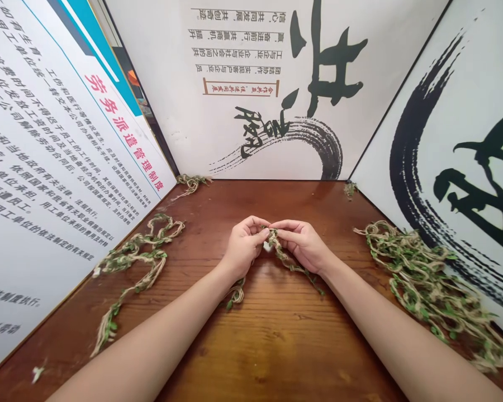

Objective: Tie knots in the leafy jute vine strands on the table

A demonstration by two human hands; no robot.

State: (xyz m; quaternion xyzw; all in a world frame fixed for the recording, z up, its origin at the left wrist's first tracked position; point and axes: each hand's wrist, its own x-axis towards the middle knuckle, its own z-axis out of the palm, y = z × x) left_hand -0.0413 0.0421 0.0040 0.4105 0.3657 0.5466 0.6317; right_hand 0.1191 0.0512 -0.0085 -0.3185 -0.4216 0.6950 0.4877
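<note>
My left hand (243,247) and right hand (309,247) pinch leafy twine (281,255), both closed; I should keep its tail below my grip untangled.

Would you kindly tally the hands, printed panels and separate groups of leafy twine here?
Hands: 2 (left hand, right hand)
Panels: 3 (left panel, back panel, right panel)
Twine groups: 5 (held twine, left group, right pile, back-left bit, back-right bit)
Total: 10

Tan, green-leafed twine (283,257), pinched at top, tail slanting down rightward.
</note>
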